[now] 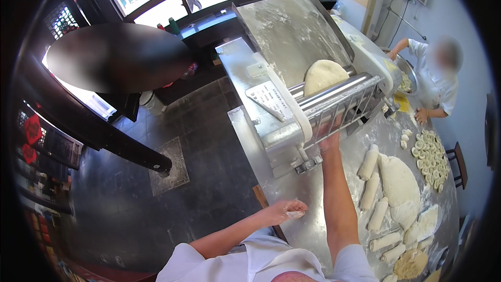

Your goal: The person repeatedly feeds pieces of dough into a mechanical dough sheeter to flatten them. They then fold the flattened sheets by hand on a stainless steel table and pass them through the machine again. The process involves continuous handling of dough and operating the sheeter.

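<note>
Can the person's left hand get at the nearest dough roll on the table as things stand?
Probably yes. The left hand rests at the floury table edge, and the dough roll lies further right; only the extended right forearm crosses between them.

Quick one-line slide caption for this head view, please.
Right hand reaches under the dough sheeter's roller guard while the floury left hand rests at the steel table edge.

pale dough, grey steel roller machine
</note>
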Tool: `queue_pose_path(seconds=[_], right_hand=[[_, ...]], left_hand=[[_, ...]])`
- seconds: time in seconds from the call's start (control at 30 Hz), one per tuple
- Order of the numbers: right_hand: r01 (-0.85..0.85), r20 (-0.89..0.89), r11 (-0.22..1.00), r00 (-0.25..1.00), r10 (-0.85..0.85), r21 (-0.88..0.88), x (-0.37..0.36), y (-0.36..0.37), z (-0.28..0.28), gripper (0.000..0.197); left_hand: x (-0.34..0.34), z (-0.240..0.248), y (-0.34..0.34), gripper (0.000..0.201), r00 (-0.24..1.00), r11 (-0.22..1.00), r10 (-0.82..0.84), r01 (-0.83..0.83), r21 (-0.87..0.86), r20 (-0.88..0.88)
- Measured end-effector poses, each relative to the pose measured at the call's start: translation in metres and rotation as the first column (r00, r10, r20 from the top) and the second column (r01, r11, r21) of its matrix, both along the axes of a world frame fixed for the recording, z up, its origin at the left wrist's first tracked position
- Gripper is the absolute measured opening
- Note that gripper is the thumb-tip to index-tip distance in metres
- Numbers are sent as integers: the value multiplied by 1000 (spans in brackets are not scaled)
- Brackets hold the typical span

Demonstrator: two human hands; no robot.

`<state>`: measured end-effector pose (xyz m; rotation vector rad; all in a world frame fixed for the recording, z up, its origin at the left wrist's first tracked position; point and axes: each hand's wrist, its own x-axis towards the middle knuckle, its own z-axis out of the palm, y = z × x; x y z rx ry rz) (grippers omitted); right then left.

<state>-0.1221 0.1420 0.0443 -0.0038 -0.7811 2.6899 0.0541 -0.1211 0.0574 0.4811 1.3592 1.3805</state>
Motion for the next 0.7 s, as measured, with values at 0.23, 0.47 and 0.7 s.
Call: queue_pose_path(seconds=[0.23,0.47,0.7], right_hand=[[-152,-87,937,987,131,-313,-7,-2,-3,59],[-74,6,927,997,82,-369,-12,10,-35,50],[172,176,928,977,-119,-330,12,7,-52,40]], left_hand=[[-8,-9,21,53,999,1000,30,-30,6,38],[-13,-19,37,44,989,996,85,-85,-1,118],[-19,-46,59,43,939,953,288,-300,37,187]])
